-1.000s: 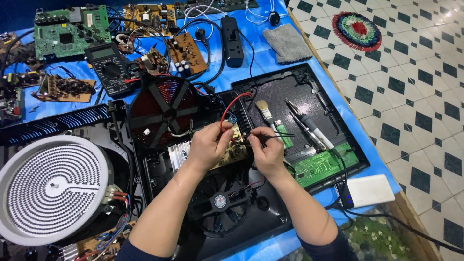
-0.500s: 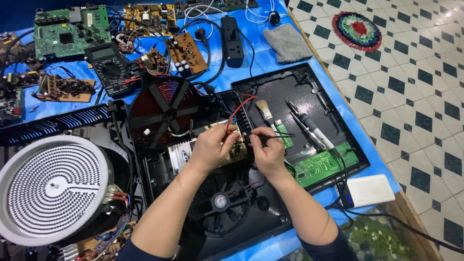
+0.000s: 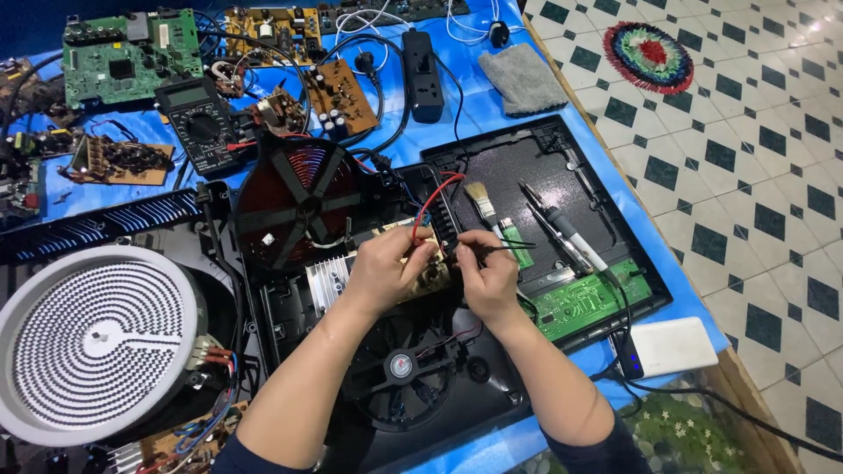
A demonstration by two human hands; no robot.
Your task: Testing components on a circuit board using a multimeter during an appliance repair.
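Note:
My left hand (image 3: 385,268) grips the tan circuit board (image 3: 432,279) inside the opened black cooker housing (image 3: 290,307), with a red wire (image 3: 428,204) looping up over it. My right hand (image 3: 486,274) pinches thin black tweezers (image 3: 509,247) whose tips point right, just beside the board. Both hands nearly touch over the board. A round copper coil (image 3: 294,206) lies behind the left hand, and a black fan (image 3: 399,364) sits below my wrists.
A brush (image 3: 481,204), soldering iron (image 3: 562,226) and green board (image 3: 587,303) lie on the black panel at right. A white round heater (image 3: 92,338) is at left. Multimeter (image 3: 200,127), power strip (image 3: 425,75), grey cloth (image 3: 524,79) and several boards lie behind. A white box (image 3: 672,347) sits near the table edge.
My left hand has closed a little more over the board beside the red wire; the right hand with the tweezers stays almost where it was.

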